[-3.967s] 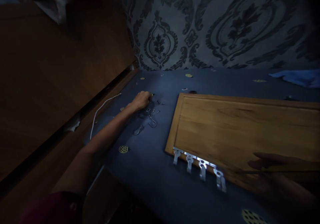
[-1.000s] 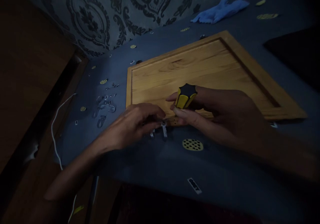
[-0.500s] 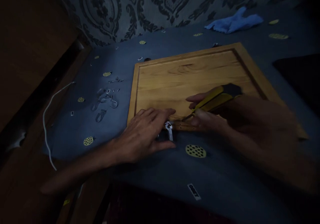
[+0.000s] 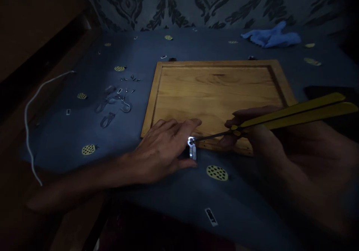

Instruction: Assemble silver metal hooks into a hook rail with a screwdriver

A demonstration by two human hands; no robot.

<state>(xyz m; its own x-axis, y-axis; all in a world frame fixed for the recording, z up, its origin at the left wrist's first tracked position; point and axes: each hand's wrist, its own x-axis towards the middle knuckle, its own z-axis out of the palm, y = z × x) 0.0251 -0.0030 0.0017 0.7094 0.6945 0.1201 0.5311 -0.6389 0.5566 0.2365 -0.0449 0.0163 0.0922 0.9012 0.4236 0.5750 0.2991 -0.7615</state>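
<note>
Yellow screwdriver (image 4: 269, 116), clasped in right hand (image 4: 300, 152), reaches the board's (image 4: 215, 98) clip (image 4: 192, 152). Left hand (image 4: 161, 148) spreads open across the board; left of it, screws (image 4: 133, 78) lie undriven.

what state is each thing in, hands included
wooden board, lying flat
left hand, laid over the wooden board's near edge
right hand, gripping the screwdriver
screwdriver, slanted, tip at the metal hook
metal hook, jutting past the wooden board's near edge
screws, loose, scattered
blue cloth, crumpled
white cable, curved
</note>
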